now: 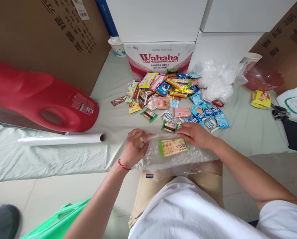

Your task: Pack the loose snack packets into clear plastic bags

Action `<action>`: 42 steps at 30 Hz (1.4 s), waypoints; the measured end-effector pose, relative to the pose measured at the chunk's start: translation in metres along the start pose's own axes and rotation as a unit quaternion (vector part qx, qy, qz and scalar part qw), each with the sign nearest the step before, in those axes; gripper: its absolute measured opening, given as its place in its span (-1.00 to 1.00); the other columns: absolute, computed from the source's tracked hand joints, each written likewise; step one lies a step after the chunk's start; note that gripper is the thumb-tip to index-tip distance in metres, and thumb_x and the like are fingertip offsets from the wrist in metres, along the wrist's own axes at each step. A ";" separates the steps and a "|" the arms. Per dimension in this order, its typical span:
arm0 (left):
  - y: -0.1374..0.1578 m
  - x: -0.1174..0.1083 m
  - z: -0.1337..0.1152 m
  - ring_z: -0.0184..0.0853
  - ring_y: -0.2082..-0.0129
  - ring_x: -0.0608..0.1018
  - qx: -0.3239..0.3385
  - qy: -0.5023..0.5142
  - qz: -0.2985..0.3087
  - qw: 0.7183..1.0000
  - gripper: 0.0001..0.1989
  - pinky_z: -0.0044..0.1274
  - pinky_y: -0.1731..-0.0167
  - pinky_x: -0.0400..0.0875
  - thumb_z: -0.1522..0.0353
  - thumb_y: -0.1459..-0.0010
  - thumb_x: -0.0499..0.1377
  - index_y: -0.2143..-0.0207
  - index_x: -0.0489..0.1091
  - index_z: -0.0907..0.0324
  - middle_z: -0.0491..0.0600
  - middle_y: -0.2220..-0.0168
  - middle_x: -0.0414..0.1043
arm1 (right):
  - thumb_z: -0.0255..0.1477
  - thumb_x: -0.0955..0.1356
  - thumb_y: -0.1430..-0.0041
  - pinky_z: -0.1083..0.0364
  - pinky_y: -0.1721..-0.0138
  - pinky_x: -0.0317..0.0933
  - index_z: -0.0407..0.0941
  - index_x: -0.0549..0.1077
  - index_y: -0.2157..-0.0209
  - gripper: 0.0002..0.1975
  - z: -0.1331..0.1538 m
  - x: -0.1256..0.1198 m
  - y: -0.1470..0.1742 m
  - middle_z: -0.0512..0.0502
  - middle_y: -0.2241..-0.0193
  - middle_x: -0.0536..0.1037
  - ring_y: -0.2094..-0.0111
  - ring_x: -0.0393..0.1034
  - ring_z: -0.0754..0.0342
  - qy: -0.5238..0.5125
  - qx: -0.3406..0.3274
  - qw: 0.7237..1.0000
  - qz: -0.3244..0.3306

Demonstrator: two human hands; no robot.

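Pale green cloth (240, 136) covers the table, white boxes (158, 20) rise at the back, and, dead centre on our clock, we have the wrapped biscuit (173, 147), lying flat with the clear plastic (150, 156) — in it or on it, I can't tell! Left hand (136, 146) at nine o'clock, fingers curled, pinching the plastic's upper edge; right hand (194, 134) at two, fingertips closed on that same edge. Up at twelve, what a heap of snacks (160, 89), right against the water carton (159, 59)! Crumpled plastic bags (217, 81) sit at one o'clock, a yellow packet (260, 99) at two, a black phone (295, 134) out at three. Round to nine, a white roll (63, 139) lies on the cloth, and the big red jug (46, 99) looms at ten!
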State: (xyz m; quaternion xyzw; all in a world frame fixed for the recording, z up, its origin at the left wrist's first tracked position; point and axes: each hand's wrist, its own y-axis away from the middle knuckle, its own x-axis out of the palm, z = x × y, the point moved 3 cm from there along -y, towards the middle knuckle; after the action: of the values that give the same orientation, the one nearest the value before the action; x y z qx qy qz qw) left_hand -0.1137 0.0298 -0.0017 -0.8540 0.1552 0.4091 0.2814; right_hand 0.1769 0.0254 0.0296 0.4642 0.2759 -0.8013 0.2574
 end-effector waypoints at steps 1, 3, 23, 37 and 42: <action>0.006 -0.003 -0.005 -0.21 0.11 0.52 0.034 -0.003 -0.010 0.999 -0.69 -0.27 -0.03 0.43 0.47 -0.27 0.12 0.02 0.56 0.08 -0.02 0.27 0.49 | -0.42 0.23 -0.49 0.10 0.31 0.10 -0.13 0.55 -0.02 -0.71 0.006 0.003 0.008 -0.12 0.34 0.48 0.31 0.33 0.04 0.028 -0.013 0.999 -0.008; 0.020 -0.005 -0.015 -0.23 0.11 0.52 0.100 -0.006 -0.021 0.995 -0.64 -0.28 -0.05 0.42 0.54 -0.28 0.09 0.02 0.54 0.03 -0.05 0.31 0.46 | -0.46 0.22 -0.48 0.09 0.33 0.08 -0.13 0.53 -0.07 -0.69 0.015 0.010 0.023 -0.12 0.36 0.46 0.33 0.29 0.03 0.084 -0.044 0.995 -0.015; 0.087 -0.033 -0.086 -0.18 0.18 0.52 0.144 -0.019 -0.109 0.983 -0.54 -0.37 0.23 0.48 0.61 -0.13 0.07 -0.02 0.40 0.04 0.00 0.29 0.43 | -0.44 0.32 -0.39 -0.05 0.25 0.29 -0.04 0.60 0.09 -0.80 0.048 0.015 0.120 -0.11 0.44 0.44 0.33 0.34 -0.03 0.089 0.014 0.992 -0.088; 0.000 0.062 -0.083 -0.16 0.20 0.47 0.007 -0.067 0.042 0.997 -0.73 -0.34 0.18 0.33 0.31 -0.41 0.06 0.20 0.56 0.15 0.07 0.29 0.52 | -0.59 0.32 -0.34 -0.30 -0.31 0.14 0.07 0.55 -0.05 -0.63 0.075 0.083 0.149 -0.05 -0.02 0.62 -0.11 0.39 -0.06 0.155 -0.023 0.983 -0.100; 0.001 0.054 -0.073 -0.21 0.24 0.47 -0.031 0.002 -0.032 0.999 -0.73 -0.39 0.17 0.38 0.32 -0.44 0.04 0.20 0.53 0.18 0.05 0.30 0.52 | -0.53 0.29 -0.34 -0.07 0.05 0.31 -0.08 0.59 0.11 -0.76 0.068 0.052 0.099 -0.20 0.11 0.62 0.11 0.42 -0.06 0.108 0.051 0.989 -0.092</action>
State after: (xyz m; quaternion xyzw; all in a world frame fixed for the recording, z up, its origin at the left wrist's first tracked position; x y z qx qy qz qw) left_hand -0.0364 -0.0175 -0.0072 -0.8676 0.1155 0.4028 0.2676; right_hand 0.1800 -0.0999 -0.0081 0.5330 0.3029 -0.7797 0.1273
